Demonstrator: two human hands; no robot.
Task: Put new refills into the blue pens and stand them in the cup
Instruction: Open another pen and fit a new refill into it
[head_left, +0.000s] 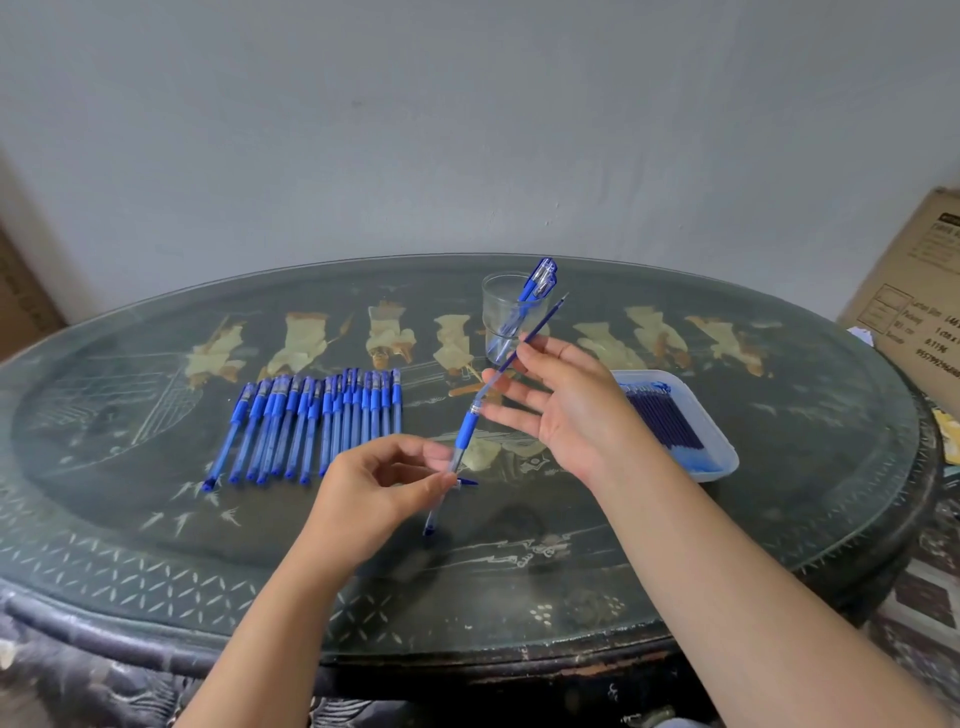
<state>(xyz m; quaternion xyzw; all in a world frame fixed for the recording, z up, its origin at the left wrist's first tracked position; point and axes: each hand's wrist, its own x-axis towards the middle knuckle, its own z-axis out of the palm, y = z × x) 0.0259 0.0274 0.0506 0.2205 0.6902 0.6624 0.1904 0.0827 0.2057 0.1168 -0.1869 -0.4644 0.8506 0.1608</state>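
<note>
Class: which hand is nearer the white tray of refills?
Right. The right hand, pinching a refill, is beside the tray; the left hand, gripping the pen, sits farther left.

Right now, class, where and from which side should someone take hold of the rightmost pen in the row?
Best pinch the rightmost pen at mid-barrel, from above and the right: it lies flat, its right side is free, while the other pens crowd its left.

Oval dark table with painted figures; cardboard box at right; grey wall behind
</note>
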